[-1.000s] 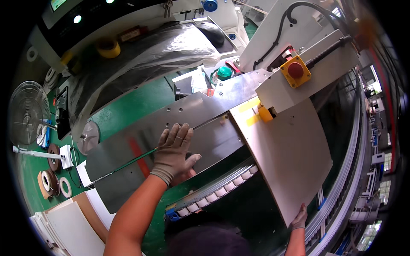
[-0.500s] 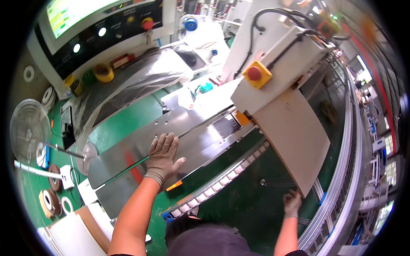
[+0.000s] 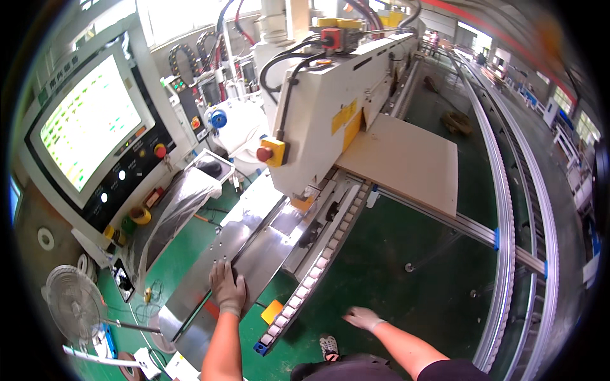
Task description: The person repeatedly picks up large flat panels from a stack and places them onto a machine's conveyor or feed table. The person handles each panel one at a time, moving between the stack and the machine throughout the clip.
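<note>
My left hand [image 3: 227, 289], in a pale glove, lies flat on the metal bed [image 3: 257, 267] of a large machine, its fingers stretched out. My right hand [image 3: 363, 318], also gloved, hangs over the green floor in front of the roller rail [image 3: 312, 279]. It is slightly blurred, with loose fingers and nothing visible in it. Beyond it, a flat beige board [image 3: 406, 159] extends from the side of the white machine housing [image 3: 321, 120]. The board's far left edge is hidden by the housing. Neither hand touches the board.
A red stop button [image 3: 264, 154] sits on the housing's near end. On the left stand a control cabinet with a lit screen [image 3: 92, 120] and a fan [image 3: 75, 305]. Along the right runs a metal conveyor rail [image 3: 502, 209], joined by a crossbar [image 3: 473, 230] under the board.
My right hand has left the board's near corner and moved left. The board now lies farther ahead along the machine. My left hand stays on the metal bed. The view has shifted.
</note>
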The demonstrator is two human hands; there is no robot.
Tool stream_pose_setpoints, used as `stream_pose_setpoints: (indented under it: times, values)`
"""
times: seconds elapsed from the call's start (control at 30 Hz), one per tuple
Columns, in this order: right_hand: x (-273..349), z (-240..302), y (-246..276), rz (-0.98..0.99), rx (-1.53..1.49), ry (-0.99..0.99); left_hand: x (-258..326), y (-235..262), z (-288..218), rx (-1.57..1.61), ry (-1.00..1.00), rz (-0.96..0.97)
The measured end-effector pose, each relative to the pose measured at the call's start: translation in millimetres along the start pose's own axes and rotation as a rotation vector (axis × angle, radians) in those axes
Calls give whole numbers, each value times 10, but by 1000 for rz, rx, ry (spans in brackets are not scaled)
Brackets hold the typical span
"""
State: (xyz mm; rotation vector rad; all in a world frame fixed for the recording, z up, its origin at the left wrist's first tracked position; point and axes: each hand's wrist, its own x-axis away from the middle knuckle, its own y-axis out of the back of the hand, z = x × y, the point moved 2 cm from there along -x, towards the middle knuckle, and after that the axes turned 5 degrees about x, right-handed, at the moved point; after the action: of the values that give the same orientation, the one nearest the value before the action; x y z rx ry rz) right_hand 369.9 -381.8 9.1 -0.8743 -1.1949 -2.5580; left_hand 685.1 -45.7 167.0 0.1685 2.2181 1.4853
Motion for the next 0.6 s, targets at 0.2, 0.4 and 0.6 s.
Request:
stream_pose_setpoints:
  times: [0.2, 0.4, 0.6]
  values:
    - [1610, -3021, -1761, -267, -695, -921, 820, 152, 25, 46, -10, 239]
    - [2098, -2085, -2125, -229, -890, -1067, 1534, 694, 690, -122, 195, 136]
    - [1169, -1866, -2230, -277, -128, -271, 1372, 490, 493, -47, 171, 123]
